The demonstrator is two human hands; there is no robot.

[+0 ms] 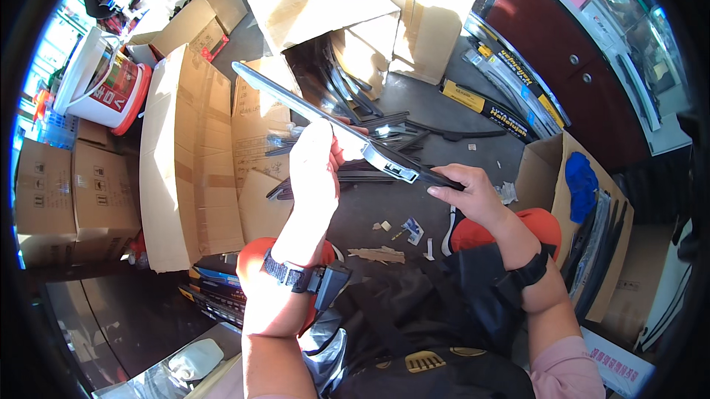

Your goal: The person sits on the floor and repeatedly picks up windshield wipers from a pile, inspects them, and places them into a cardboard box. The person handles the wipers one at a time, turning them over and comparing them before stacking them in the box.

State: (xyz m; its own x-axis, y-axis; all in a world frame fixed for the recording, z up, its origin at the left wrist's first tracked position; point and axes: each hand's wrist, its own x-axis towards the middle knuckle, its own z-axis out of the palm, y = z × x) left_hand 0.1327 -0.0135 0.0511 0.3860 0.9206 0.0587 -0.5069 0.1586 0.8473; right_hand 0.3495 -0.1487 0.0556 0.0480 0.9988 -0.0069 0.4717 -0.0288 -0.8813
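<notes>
A black windshield wiper blade [396, 155] with a clear plastic cover along part of it is held slantwise in front of me. My left hand [321, 149] grips it near its middle, in glaring sunlight. At its lower right end, my right hand [466, 188] pinches the black tip between thumb and fingers. Beneath the blade, more black wiper blades [366, 171] lie in a loose pile on the dark floor. Behind them, an open cardboard box [333, 5] lies with further blades [346, 83] spilling from its mouth.
A tall cardboard box [188, 166] stands at left, beside a white bucket [105, 83] with a red rim. Wiper packages [488, 108] lie at right before a dark red cabinet [554, 55]. An open carton [599, 243] by my right knee holds blades. Paper scraps [410, 230] litter the floor.
</notes>
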